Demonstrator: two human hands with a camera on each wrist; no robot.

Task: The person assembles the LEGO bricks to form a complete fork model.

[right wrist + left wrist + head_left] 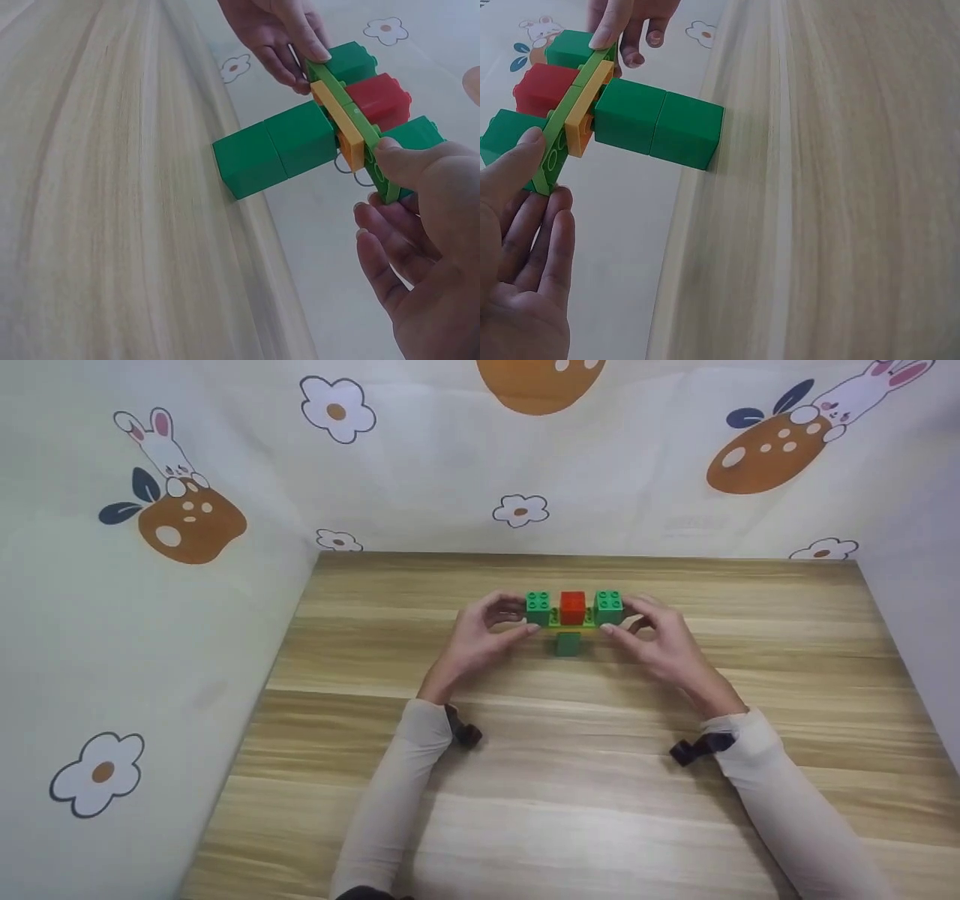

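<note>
A toy building-brick structure [568,645] stands upright on the table, with a column of two stacked green bricks [658,124] as its foot. On the column sit a flat orange brick [341,124] and a light green plate [358,120]. A red brick [572,607] tops the middle, between a left green brick [538,607] and a right green brick [608,607]. My left hand [484,634] pinches the structure's left end, thumb on the near side. At the right end, my right hand [660,637] holds it likewise, the other fingers behind and below.
The wood-grain table [540,780] reaches back to a pale wall sheet [427,472] printed with flowers and rabbits. Another sheet panel [180,660] borders the left side. Dark wrist cameras are strapped over both light sleeves [405,780].
</note>
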